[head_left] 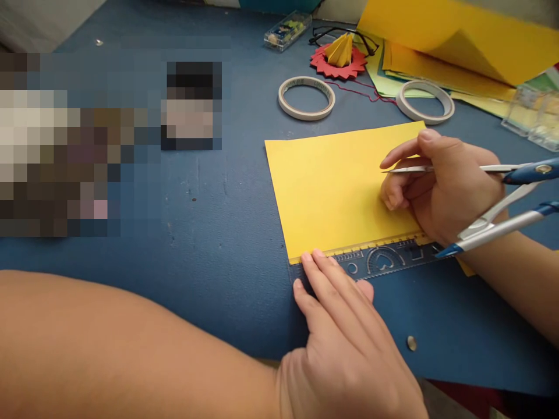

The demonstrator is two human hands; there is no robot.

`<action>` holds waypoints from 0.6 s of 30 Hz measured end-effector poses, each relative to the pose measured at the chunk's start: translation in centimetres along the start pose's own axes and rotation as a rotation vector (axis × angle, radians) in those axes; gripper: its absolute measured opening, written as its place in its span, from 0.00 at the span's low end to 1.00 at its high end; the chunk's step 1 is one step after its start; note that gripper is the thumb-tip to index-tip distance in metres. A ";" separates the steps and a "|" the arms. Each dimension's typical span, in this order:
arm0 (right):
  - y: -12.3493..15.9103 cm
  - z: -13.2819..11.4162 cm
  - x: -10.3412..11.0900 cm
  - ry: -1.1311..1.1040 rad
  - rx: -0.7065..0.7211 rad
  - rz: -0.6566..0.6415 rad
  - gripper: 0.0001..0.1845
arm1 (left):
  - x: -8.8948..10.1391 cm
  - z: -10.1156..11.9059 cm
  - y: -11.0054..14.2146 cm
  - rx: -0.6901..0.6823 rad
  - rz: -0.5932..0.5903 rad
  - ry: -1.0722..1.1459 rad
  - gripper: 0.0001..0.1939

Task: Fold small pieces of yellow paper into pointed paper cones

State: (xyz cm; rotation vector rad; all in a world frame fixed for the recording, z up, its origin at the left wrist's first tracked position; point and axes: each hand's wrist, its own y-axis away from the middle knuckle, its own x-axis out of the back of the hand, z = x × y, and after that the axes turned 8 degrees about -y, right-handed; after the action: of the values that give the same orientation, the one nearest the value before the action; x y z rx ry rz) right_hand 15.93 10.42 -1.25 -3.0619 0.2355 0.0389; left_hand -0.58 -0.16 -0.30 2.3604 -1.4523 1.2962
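A yellow sheet of paper (332, 192) lies on the blue table. Along its near edge runs a clear plastic ruler (384, 260) with cut-out shapes, overlapping the paper. My left hand (349, 331) rests flat, fingers stretched, on the ruler's left end and the paper's edge. Over the paper's right side, my right hand (458, 186) is closed around a drawing compass (517, 201), its needle pointing left. A silver and blue pen (510, 231) sits in the compass's other leg, tip near the ruler's right part. The compass top runs out of view at the right.
Behind the paper are two tape rolls (307, 99), a red and yellow paper ornament (339, 58), eyeglasses (371, 43) and a small clear box (288, 30). Coloured sheets (445, 58) pile up at the back right. A metal stud (411, 343) marks the near tabletop. The left is blurred out.
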 end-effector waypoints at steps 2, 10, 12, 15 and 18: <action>0.0 0.0 0.0 -0.014 -0.011 0.006 0.15 | -0.1 -0.1 0.1 -0.011 0.004 0.008 0.14; 0.1 0.0 0.0 -0.004 -0.030 -0.002 0.15 | 0.9 3.6 -1.2 0.422 -0.090 0.141 0.12; 0.2 0.0 0.0 0.009 -0.042 0.002 0.16 | 1.2 4.6 -1.4 0.566 -0.131 0.163 0.12; 0.2 0.0 0.1 0.017 -0.046 0.010 0.16 | 1.2 4.2 -1.2 0.675 -0.220 0.160 0.11; 0.1 0.1 0.2 0.017 -0.052 0.012 0.16 | 0.7 2.7 -0.6 0.373 -0.105 0.118 0.11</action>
State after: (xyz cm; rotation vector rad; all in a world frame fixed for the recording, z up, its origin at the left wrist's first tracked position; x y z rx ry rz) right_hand 16.11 10.26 -1.33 -3.1138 0.2583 0.0197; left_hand 1.73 -1.58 -1.34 2.4795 -1.1182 1.7735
